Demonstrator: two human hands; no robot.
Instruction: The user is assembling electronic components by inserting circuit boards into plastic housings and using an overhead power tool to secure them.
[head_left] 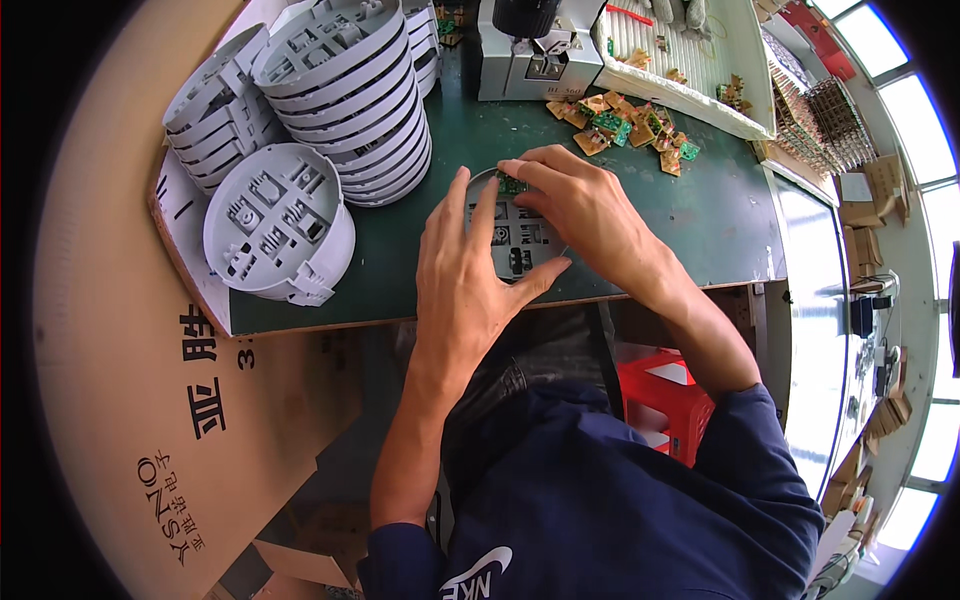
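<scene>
The left hand (pixel 458 255) spreads its fingers around the round grey housing (pixel 520 235) near the bench (pixel 700 235)'s front edge; the right hand (pixel 582 198) curls over its far rim, partly hiding a circuit board (pixel 512 185), so I cannot tell whether it pinches. Stacked housings (pixel 365 140) crowd the left; loose circuit boards (pixel 628 128) lie beyond.

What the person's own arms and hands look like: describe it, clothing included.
The left hand and right hand are bare, with no glove or wristwatch visible. The left forearm and right forearm are uncovered up to the left sleeve and right sleeve, both short and dark navy, like the shirt.
</scene>
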